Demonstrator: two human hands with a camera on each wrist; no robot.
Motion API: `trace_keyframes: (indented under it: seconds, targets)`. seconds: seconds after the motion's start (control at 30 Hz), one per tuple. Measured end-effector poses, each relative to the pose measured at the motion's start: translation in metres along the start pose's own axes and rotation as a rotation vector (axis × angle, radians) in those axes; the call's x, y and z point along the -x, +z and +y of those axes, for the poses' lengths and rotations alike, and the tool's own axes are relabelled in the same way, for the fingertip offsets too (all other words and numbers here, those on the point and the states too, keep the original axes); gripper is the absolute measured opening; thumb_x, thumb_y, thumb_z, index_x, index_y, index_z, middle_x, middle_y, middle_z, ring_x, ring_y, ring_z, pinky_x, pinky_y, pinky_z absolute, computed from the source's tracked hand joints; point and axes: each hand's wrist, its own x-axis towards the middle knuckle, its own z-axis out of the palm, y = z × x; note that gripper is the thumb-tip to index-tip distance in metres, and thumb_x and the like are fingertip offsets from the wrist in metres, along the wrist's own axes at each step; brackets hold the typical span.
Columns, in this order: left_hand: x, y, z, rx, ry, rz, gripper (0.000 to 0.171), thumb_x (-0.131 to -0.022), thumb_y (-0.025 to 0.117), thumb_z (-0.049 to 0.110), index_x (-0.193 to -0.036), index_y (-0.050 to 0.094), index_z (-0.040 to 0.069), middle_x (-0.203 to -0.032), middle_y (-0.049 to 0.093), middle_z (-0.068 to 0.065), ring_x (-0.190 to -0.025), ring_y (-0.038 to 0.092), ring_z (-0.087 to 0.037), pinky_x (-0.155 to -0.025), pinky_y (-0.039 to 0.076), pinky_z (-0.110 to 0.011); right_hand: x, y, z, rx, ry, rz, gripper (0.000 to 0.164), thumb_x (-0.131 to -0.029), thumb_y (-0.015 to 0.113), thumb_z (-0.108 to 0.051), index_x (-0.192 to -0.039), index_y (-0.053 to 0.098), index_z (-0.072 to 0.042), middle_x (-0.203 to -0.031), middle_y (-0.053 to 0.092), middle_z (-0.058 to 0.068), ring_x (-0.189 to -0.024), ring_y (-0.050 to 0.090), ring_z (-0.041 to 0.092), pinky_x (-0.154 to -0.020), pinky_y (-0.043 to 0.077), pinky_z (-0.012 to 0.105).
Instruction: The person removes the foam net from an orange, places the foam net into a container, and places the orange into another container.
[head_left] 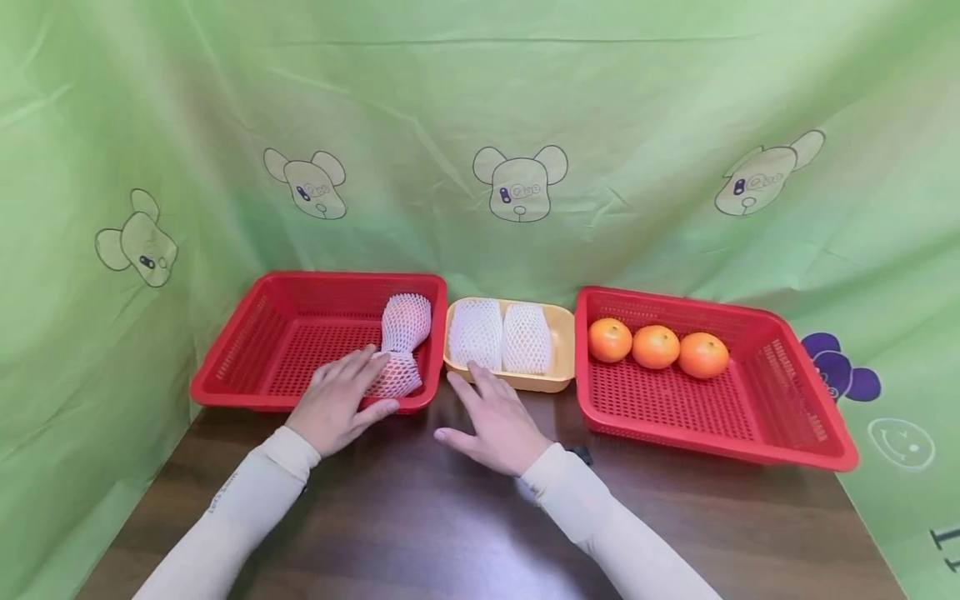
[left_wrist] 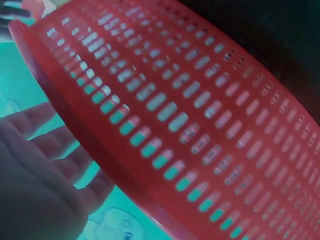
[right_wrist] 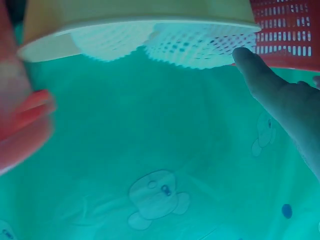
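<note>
My left hand (head_left: pixel 333 404) is over the front rim of the left red basket (head_left: pixel 307 342), fingers stretched beside the nearer of two fruits. That fruit (head_left: pixel 397 377) and the one behind it (head_left: pixel 406 321) wear white foam nets. In the left wrist view, spread fingers (left_wrist: pixel 60 145) show past the basket rim (left_wrist: pixel 100 155). My right hand (head_left: pixel 498 429), thumb apart, hovers at the front edge of the yellow tray (head_left: pixel 564 337). Inside the tray lie two white foam nets (head_left: pixel 477 333), side by side. The right wrist view has one finger (right_wrist: pixel 270 85) overlapping a net.
Three oranges (head_left: pixel 656 347) sit in a row in the right red basket (head_left: pixel 697 408), against its back left. Both baskets flank the tray on a dark wooden table (head_left: pixel 420 517). A green curtain (head_left: pixel 420 100) with bear drawings hangs behind and around.
</note>
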Motion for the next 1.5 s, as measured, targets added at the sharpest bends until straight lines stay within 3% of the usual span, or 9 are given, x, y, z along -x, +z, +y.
trace_keyframes:
  seconds: [0.3,0.43,0.6,0.77,1.03,1.2,1.33,1.5]
  targets:
    - [-0.018,-0.012,-0.023,0.072,-0.133,-0.129,0.055,-0.096,0.065,0.032,-0.141,0.056,0.001,-0.142,0.052,-0.026,-0.133,0.046,-0.045,-0.103,0.034,-0.067,-0.032,0.006,-0.015,0.006,0.032,-0.033,0.089,-0.093,0.061,-0.059,-0.157,0.033,-0.004,-0.162,0.025,0.021,-0.146,0.028,0.038,-0.118,0.023,0.049]
    - [-0.031,-0.014,-0.028,0.125,-0.159,-0.221,0.057,-0.094,0.067,0.029,-0.141,0.055,0.001,-0.138,0.057,-0.023,-0.130,0.051,-0.042,-0.103,0.037,-0.064,-0.049,0.010,-0.020,0.043,0.060,-0.030,0.093,-0.093,0.060,-0.061,-0.158,0.029,-0.002,-0.163,0.023,0.020,-0.147,0.028,0.037,-0.116,0.027,0.051]
    - [-0.047,-0.010,-0.032,0.162,-0.177,-0.285,0.059,-0.089,0.073,0.028,-0.139,0.053,0.002,-0.132,0.060,-0.022,-0.121,0.058,-0.039,-0.102,0.042,-0.058,-0.063,0.018,-0.023,0.103,0.121,-0.061,0.098,-0.093,0.055,-0.067,-0.159,0.024,-0.001,-0.165,0.020,0.018,-0.148,0.026,0.037,-0.114,0.029,0.055]
    - [-0.058,-0.001,-0.036,0.242,-0.192,-0.333,0.061,-0.089,0.075,0.025,-0.135,0.043,0.003,-0.124,0.061,-0.025,-0.110,0.061,-0.037,-0.098,0.045,-0.054,-0.066,0.023,-0.023,0.164,0.158,-0.083,0.099,-0.093,0.051,-0.070,-0.160,0.022,-0.004,-0.166,0.017,0.015,-0.149,0.023,0.036,-0.114,0.028,0.057]
    - [-0.068,0.012,-0.045,0.300,-0.176,-0.403,0.081,-0.083,0.078,0.027,-0.142,0.036,-0.009,-0.134,0.051,-0.029,-0.124,0.051,-0.041,-0.106,0.039,-0.053,-0.066,0.031,-0.020,0.177,0.165,-0.091,0.099,-0.093,0.045,-0.072,-0.162,0.016,-0.006,-0.168,0.011,0.013,-0.152,0.015,0.034,-0.116,0.023,0.057]
    - [-0.070,0.020,-0.050,0.311,-0.242,-0.473,0.084,-0.080,0.080,0.033,-0.138,0.030,-0.002,-0.124,0.057,-0.025,-0.111,0.059,-0.035,-0.099,0.045,-0.048,-0.065,0.033,-0.019,0.166,0.170,-0.095,0.099,-0.093,0.046,-0.072,-0.162,0.015,-0.007,-0.168,0.010,0.012,-0.152,0.014,0.034,-0.115,0.023,0.059]
    - [-0.070,0.019,-0.050,0.308,-0.266,-0.458,0.086,-0.076,0.083,0.033,-0.136,0.030,0.000,-0.121,0.058,-0.024,-0.106,0.060,-0.035,-0.094,0.046,-0.048,-0.065,0.033,-0.019,0.161,0.176,-0.099,0.099,-0.093,0.045,-0.072,-0.162,0.015,-0.007,-0.168,0.010,0.011,-0.152,0.014,0.034,-0.115,0.023,0.059]
    - [-0.069,0.012,-0.048,0.280,-0.264,-0.411,0.091,-0.074,0.086,0.033,-0.139,0.033,-0.002,-0.127,0.053,-0.024,-0.112,0.057,-0.036,-0.097,0.046,-0.050,-0.065,0.032,-0.019,0.155,0.177,-0.090,0.098,-0.094,0.045,-0.072,-0.162,0.015,-0.008,-0.168,0.009,0.010,-0.152,0.016,0.034,-0.115,0.023,0.060]
